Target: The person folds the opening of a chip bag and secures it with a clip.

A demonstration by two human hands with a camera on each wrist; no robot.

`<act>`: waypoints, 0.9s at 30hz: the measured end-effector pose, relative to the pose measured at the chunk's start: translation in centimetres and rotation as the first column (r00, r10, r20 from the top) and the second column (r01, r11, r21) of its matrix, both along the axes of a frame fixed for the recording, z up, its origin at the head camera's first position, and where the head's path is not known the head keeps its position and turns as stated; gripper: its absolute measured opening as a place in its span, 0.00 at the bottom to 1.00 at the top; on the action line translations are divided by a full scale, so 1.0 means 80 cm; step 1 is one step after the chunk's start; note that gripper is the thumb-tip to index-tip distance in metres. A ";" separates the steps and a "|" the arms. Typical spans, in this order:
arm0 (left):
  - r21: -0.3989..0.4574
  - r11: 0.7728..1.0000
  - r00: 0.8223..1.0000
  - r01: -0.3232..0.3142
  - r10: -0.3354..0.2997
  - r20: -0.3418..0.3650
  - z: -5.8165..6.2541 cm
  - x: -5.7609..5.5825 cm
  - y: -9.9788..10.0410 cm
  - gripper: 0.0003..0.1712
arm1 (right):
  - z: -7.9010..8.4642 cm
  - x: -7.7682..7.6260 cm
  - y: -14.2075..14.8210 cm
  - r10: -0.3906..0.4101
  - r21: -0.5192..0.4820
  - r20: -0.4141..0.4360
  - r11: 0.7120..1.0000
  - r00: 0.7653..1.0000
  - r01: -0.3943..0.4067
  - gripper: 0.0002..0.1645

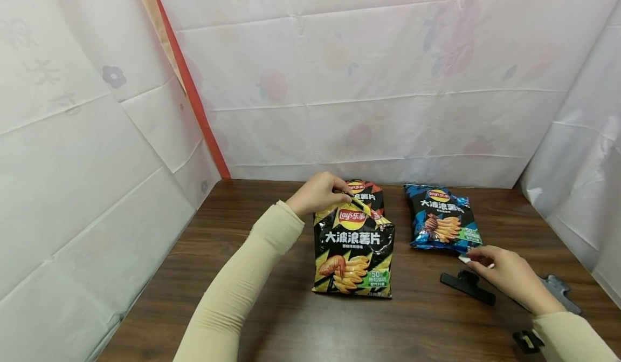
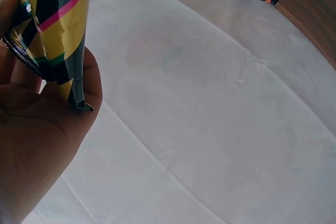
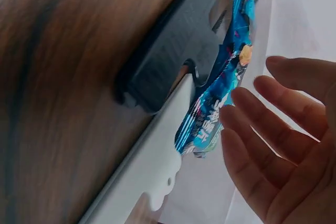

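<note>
My left hand [image 1: 320,192] grips the folded top of a black and yellow potato chip bag [image 1: 353,254], which stands upright on the table. Up close in the left wrist view, the bag's crimped edge [image 2: 23,59] lies between the thumb and fingers. Over on the right, my right hand [image 1: 509,273] is held above several bag clips, its fingers relaxed and nothing between them. Beneath it in the right wrist view are a black clip [image 3: 168,51] and a white clip [image 3: 149,156]; in the head view the hand mostly hides the white one.
A red and black chip bag [image 1: 364,189] stands behind the yellow one, partly covered. Farther right lies a blue chip bag [image 1: 439,216]. A grey clip [image 1: 558,289] and a small black clip [image 1: 528,342] are near the right sleeve. White sheeting [image 1: 388,135] walls the table's back.
</note>
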State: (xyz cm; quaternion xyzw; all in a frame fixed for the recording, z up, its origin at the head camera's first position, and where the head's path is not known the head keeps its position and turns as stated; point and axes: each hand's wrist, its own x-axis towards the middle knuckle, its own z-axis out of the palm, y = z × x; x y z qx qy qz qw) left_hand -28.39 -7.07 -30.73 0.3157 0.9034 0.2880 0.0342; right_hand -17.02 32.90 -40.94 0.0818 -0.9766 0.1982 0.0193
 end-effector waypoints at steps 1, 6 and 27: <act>0.001 1.000 1.000 0.000 0.000 0.000 0.000 0.000 0.000 0.09 | -0.001 0.000 0.002 0.001 0.009 0.014 1.000 1.000 -0.001 0.15; -0.001 1.000 1.000 0.003 -0.003 -0.003 -0.001 0.000 0.000 0.09 | -0.007 -0.001 0.007 0.012 0.026 0.069 1.000 0.998 -0.013 0.14; 0.007 1.000 1.000 0.011 -0.011 -0.007 0.000 0.000 0.000 0.08 | -0.015 -0.010 0.006 0.018 0.079 0.225 0.996 0.974 -0.037 0.14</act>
